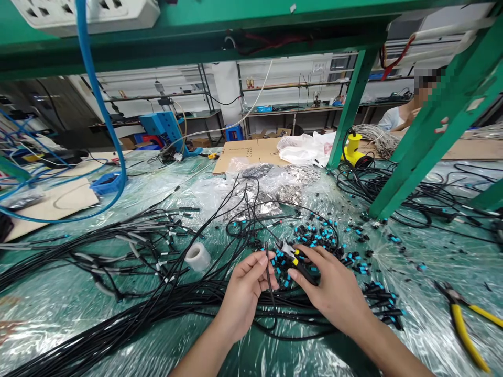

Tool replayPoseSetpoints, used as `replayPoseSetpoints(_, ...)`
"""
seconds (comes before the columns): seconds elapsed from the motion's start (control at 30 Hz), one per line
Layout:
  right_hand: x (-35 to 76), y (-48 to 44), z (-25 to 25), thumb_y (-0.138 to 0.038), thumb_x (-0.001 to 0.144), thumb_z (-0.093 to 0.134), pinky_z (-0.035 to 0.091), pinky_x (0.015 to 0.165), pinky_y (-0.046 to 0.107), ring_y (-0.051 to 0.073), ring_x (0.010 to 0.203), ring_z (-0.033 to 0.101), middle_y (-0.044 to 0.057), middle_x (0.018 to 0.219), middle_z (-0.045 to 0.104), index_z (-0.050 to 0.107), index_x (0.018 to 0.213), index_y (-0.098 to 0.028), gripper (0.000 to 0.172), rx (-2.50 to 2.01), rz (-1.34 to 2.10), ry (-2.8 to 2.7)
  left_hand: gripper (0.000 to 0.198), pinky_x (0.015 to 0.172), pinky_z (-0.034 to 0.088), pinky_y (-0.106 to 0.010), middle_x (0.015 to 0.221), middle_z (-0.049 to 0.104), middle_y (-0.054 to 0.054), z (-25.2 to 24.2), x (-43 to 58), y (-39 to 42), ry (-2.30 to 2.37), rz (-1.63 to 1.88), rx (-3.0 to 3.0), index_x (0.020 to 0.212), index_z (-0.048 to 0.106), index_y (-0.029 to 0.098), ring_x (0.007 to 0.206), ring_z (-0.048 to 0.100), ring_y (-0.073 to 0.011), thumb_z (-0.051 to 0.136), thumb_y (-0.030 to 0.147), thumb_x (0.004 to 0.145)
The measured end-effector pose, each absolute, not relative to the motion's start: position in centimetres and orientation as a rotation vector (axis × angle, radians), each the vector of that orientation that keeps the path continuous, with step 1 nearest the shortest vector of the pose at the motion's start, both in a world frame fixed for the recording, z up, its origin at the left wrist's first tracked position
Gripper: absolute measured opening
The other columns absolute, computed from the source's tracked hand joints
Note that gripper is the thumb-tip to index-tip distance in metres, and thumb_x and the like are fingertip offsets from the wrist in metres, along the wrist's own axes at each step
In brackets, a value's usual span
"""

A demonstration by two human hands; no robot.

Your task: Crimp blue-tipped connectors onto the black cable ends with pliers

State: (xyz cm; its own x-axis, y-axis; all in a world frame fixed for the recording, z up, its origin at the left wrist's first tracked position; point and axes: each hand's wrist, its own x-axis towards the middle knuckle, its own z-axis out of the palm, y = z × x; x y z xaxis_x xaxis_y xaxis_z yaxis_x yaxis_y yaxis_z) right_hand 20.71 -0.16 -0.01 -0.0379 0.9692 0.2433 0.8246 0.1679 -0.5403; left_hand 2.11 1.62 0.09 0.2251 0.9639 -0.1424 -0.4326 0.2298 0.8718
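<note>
A thin black cable [269,277] is pinched near its end between the thumb and fingers of my left hand [248,283]. My right hand [338,288] is closed around small cutting pliers [302,269] with black and yellow handles; their metal jaws point toward the cable end, a little to its right. Beneath both hands runs a thick bundle of black cables [188,301]. Just behind the pliers lies a loose pile of small black and blue connectors [320,233]. Several cable ends with blue tips [383,301] stick out right of my right wrist.
Yellow-handled pliers [458,314] lie at the right. A roll of clear tape [197,256] stands left of my hands. Bags of metal parts [263,193] sit behind. Green posts [428,125] rise at right, and a shelf beam [196,39] crosses above. A person [398,118] sits beyond.
</note>
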Motion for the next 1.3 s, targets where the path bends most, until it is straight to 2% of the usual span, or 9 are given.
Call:
replayPoseSetpoints(0.07,20.9,-0.1,-0.2,-0.048,0.089,0.055,0.046,0.088,0.044,0.026,0.101,0.057,0.006,0.114,0.060,0.052,0.132,-0.031,0.046,-1.666,0.164,-1.986,0.017,0.063,0.048,-0.024,0.072,0.060,0.000,-0.1,2.0,1.7,0.850,1.135,0.825,0.089,0.068,0.015,0.060,0.057,-0.0105,0.067,0.031,0.085)
replayPoseSetpoints(0.2,21.2,0.1,-0.1,-0.044,0.090,0.057,0.043,0.089,0.044,0.027,0.101,0.054,0.008,0.112,0.058,0.051,0.133,-0.030,0.046,-1.596,-0.083,-2.100,0.016,0.058,0.042,-0.021,0.063,0.059,0.003,-0.4,1.7,2.0,1.000,1.185,0.990,0.080,0.067,0.015,0.054,0.055,-0.0092,0.071,0.031,0.081)
replayPoseSetpoints(0.3,21.3,0.2,0.0,-0.040,0.088,0.060,0.042,0.088,0.044,0.028,0.101,0.052,0.009,0.112,0.057,0.051,0.134,-0.030,0.047,-1.578,-0.179,-2.140,0.016,0.056,0.040,-0.020,0.053,0.054,0.006,-0.5,1.5,2.1,1.081,1.197,1.121,0.078,0.066,0.015,0.050,0.052,-0.0084,0.072,0.030,0.078)
replayPoseSetpoints(0.47,21.3,0.2,0.1,-0.037,0.087,0.062,0.041,0.088,0.044,0.028,0.101,0.051,0.009,0.112,0.056,0.051,0.135,-0.031,0.049,-1.579,-0.235,-2.155,0.017,0.050,0.038,-0.020,0.051,0.052,0.006,-0.2,1.6,2.2,1.170,1.194,1.146,0.080,0.068,0.015,0.045,0.050,-0.0085,0.075,0.028,0.071)
replayPoseSetpoints(0.6,21.4,0.2,0.0,-0.036,0.087,0.062,0.040,0.089,0.045,0.028,0.101,0.050,0.010,0.113,0.054,0.047,0.138,-0.030,0.053,-1.572,-0.223,-2.163,0.022,0.049,0.039,-0.020,0.051,0.051,0.007,0.1,1.5,2.2,1.193,1.182,1.128,0.085,0.070,0.013,0.044,0.050,-0.0081,0.075,0.027,0.069)
replayPoseSetpoints(0.8,21.3,0.5,-0.6,-0.039,0.088,0.061,0.043,0.090,0.044,0.028,0.103,0.050,0.010,0.112,0.053,0.043,0.142,-0.029,0.058,-1.545,-0.160,-2.160,0.019,0.047,0.041,-0.021,0.052,0.051,0.007,0.1,1.2,2.1,1.112,1.171,1.082,0.082,0.068,0.013,0.042,0.048,-0.0073,0.074,0.028,0.071)
replayPoseSetpoints(1.1,20.9,0.3,-0.7,-0.046,0.092,0.052,0.048,0.083,0.044,0.025,0.092,0.059,0.006,0.105,0.059,0.046,0.139,-0.035,0.049,-1.623,-0.002,-2.165,0.020,0.045,0.041,-0.020,0.053,0.051,0.007,0.2,1.2,2.2,1.085,1.200,1.057,0.080,0.068,0.012,0.044,0.047,-0.0077,0.074,0.029,0.071)
replayPoseSetpoints(1.3,20.5,-0.4,0.4,-0.049,0.090,0.052,0.049,0.067,0.038,0.025,0.081,0.065,0.004,0.109,0.066,0.055,0.131,-0.039,0.042,-1.707,0.353,-2.072,0.020,0.050,0.041,-0.021,0.054,0.052,0.007,0.2,0.9,2.3,1.098,1.181,1.141,0.086,0.069,0.012,0.044,0.049,-0.0070,0.072,0.028,0.074)
